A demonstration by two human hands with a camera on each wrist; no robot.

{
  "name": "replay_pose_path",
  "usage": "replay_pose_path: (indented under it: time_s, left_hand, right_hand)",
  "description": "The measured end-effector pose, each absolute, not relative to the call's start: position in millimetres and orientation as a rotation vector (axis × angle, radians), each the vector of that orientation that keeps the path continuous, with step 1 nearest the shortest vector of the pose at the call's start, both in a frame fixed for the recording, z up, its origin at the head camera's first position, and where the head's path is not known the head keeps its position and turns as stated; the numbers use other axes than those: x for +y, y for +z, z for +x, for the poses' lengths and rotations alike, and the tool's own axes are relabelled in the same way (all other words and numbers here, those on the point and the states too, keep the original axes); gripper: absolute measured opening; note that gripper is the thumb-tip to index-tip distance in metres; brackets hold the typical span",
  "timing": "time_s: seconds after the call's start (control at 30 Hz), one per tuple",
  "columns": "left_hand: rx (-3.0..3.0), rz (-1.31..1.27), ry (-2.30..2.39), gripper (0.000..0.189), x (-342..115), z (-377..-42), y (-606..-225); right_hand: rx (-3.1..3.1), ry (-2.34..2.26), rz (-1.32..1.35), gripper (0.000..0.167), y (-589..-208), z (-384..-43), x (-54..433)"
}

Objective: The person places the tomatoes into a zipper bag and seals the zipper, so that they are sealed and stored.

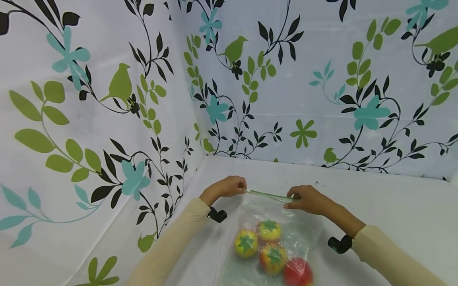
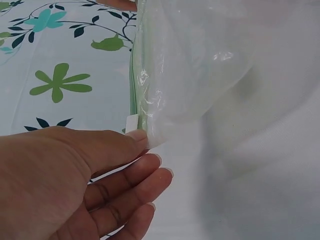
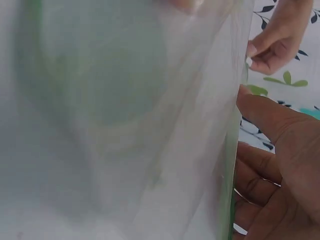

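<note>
A clear zip bag (image 1: 247, 214) hangs between my two hands, its top edge lined by a green zip strip (image 1: 268, 194). Thumb and forefinger of my left hand (image 1: 230, 186) pinch the bag's top corner, right by a white slider (image 2: 131, 123); the other fingers are loosely bent. At the opposite end of the strip, my right hand (image 1: 309, 199) grips the edge between thumb and fingers. Inside the bag are several round fruits: yellow-and-red ones (image 1: 246, 243) with green star-shaped tops, and a red one (image 1: 298, 272) at the lower right. The bag's lower end is cut off in the head view.
A white tabletop (image 1: 393, 206) lies beneath the bag and arms. Behind it and along the left rise white sheets (image 1: 322, 47) printed with leaves, birds and flowers. Black wrist devices (image 1: 217, 214) sit on both wrists.
</note>
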State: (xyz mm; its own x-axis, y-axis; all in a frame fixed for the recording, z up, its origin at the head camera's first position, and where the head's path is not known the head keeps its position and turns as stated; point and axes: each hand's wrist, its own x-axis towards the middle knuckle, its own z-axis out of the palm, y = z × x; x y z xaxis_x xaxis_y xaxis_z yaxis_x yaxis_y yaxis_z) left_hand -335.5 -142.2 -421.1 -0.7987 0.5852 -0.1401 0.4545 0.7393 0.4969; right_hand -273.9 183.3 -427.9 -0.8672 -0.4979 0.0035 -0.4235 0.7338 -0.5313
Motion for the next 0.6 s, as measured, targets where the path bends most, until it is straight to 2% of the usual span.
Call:
replay_pose_path:
  time_s: [0.3, 0.6]
  left_hand:
    - [2.689, 0.814, 0.514, 0.006, -136.7, -334.3, -415.8]
    - [2.702, 0.797, 0.469, 0.006, -136.3, -335.7, -409.9]
  right_hand:
    - [2.752, -0.77, -0.808, 0.037, -429.5, -302.8, 133.8]
    - [2.734, -0.769, -0.914, 0.024, -422.6, -320.3, 94.7]
